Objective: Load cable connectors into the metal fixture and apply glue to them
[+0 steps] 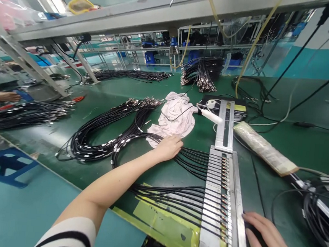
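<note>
My left hand (pixel 168 149) is closed over a bunch of black cables (pixel 192 156), beside a crumpled pale pink cloth (pixel 176 115). From there the cables fan out into the slots of a long metal fixture (pixel 210 204). A second group of black cables (pixel 172 197) enters its lower half. Their stripped, copper-coloured ends (pixel 223 209) lie in a row along the fixture's opening. At the fixture's right edge is my right hand (pixel 275 244), its fingers curled at the metal around something dark that I cannot make out.
Coiled cables (pixel 94 140) with white tags lie at left. A white-handled tool (pixel 211 116) rests by the fixture's top, and a plastic-wrapped bar (pixel 266 147) lies to its right. Another person's hand (pixel 5 97) is at far left. A metal shelf beam (pixel 133 15) crosses overhead.
</note>
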`<state>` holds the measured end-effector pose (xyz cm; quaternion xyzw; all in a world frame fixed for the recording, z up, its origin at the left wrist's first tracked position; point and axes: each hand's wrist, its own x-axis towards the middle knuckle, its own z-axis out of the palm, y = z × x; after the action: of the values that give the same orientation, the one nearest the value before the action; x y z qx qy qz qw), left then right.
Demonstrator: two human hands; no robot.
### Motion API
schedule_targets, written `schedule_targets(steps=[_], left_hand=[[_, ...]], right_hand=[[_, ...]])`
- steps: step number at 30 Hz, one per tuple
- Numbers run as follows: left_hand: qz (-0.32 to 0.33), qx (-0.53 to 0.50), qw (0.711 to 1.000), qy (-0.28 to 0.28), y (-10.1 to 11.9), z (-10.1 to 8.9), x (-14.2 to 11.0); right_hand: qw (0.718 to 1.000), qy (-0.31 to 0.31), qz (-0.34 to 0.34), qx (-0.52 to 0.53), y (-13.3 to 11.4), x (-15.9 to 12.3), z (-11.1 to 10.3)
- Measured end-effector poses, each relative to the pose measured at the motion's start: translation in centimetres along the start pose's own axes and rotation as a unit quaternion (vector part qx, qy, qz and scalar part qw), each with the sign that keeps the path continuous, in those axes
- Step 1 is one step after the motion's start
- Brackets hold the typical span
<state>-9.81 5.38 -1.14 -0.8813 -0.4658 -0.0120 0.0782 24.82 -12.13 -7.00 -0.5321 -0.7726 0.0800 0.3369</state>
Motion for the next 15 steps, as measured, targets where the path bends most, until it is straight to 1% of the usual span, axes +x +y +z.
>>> schedule_targets(steps=[4,10,13,15], left_hand=[[-0.008,-0.006,1.000,-0.007,0.8,0.2,-0.7],[-0.021,-0.028,0.999,-0.032,1.7,0.1,-1.1],[-0.053,-0.029,0.998,-0.029,2.4,0.1,-0.5],[-0.072,-0.027,0.997,-0.020,3.2,0.2,0.4]], right_hand=[[1.000,-0.013,0.009,-0.015,-1.1,0.3,-0.3],[1.000,-0.011,0.003,-0.023,-1.4,0.3,-0.5],[1.000,-0.011,0.001,-0.018,-1.1,0.2,-0.4],[1.000,-0.009,-0.007,-0.010,-0.4,0.0,-0.2]])
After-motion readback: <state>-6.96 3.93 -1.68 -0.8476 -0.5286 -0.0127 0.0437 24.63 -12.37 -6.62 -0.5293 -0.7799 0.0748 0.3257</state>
